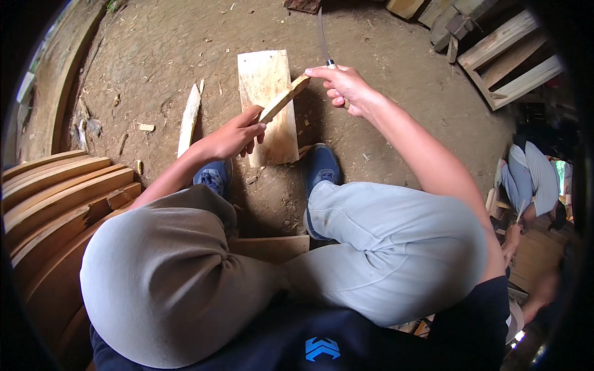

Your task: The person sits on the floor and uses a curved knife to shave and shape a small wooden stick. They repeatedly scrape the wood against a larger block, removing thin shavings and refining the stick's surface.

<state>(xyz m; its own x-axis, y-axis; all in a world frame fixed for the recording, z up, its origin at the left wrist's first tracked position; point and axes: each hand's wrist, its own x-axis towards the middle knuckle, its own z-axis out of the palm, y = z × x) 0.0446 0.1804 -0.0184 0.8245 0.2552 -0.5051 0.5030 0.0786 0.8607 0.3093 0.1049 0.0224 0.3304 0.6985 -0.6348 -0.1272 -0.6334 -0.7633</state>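
Note:
My left hand (238,133) is closed around the lower end of a short, rough strip of wood (283,100), held at a slant above a flat pale board (263,71) on the ground. My right hand (346,89) is wrapped around the handle of a long knife (323,38), with its thin, slightly curved blade pointing away from me. The right index finger and thumb reach to the strip's upper end. Most of the knife's handle is hidden in the right palm.
A pointed wood piece (188,120) lies left of the board among chips on the dirt floor (383,117). Stacked planks (62,191) stand at my left. Wooden frames (504,49) lie at the far right. Another person (535,176) sits at the right edge.

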